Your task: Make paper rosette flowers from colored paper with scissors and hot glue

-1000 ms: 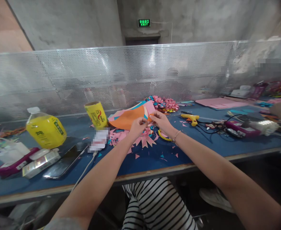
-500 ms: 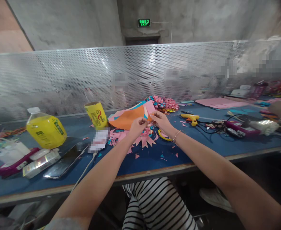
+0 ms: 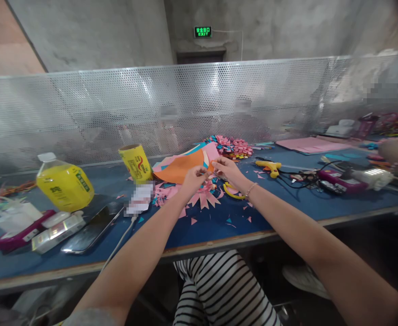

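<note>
In front of me, above the blue table, both hands meet at a small folded orange piece of paper (image 3: pixel 211 168). My right hand (image 3: pixel 231 173) pinches it from the right, and my left hand (image 3: pixel 194 178) has thumb and finger closed at its left edge. Behind them lies a large orange sheet (image 3: pixel 178 168) over pink, cream and blue sheets. Pink strips with notched ends (image 3: pixel 204 198) are spread beneath the hands. Under my right wrist is a curved yellow handle (image 3: pixel 232 192), mostly hidden. A heap of pink and blue paper flowers (image 3: pixel 231 146) sits beyond.
A yellow roll core (image 3: pixel 136 164), a bottle of yellow liquid (image 3: pixel 64 183) and a phone (image 3: pixel 89 230) stand or lie leftward. Rightward are a yellow glue gun (image 3: pixel 269 168), a purple power strip (image 3: pixel 341 181) with cables, and another person's hand (image 3: pixel 394 151). A perforated metal screen (image 3: pixel 117 113) borders the back.
My hands stay almost in place, with slight finger movement at the orange piece. The other person's hand at the far right has shifted a little.
</note>
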`<move>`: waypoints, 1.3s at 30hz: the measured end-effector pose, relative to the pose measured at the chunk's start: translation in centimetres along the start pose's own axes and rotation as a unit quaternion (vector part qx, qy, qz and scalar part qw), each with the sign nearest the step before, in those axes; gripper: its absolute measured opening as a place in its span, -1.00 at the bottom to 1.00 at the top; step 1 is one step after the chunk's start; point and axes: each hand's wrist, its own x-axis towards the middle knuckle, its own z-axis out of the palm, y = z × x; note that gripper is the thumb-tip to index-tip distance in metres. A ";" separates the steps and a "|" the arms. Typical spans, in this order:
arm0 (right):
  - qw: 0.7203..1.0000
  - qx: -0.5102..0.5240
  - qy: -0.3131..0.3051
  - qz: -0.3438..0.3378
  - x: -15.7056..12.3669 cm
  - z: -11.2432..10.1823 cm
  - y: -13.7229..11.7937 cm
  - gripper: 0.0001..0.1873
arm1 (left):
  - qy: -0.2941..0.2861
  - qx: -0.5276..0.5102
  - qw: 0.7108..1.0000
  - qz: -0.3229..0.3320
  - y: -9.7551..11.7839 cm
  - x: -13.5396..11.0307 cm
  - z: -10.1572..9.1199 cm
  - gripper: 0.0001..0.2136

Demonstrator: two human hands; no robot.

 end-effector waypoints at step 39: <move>0.796 -0.482 0.314 0.189 0.5 -15.0 2.7 -0.49 | 0.038 0.038 0.997 -0.059 -0.7 1.0 -1.6 -0.83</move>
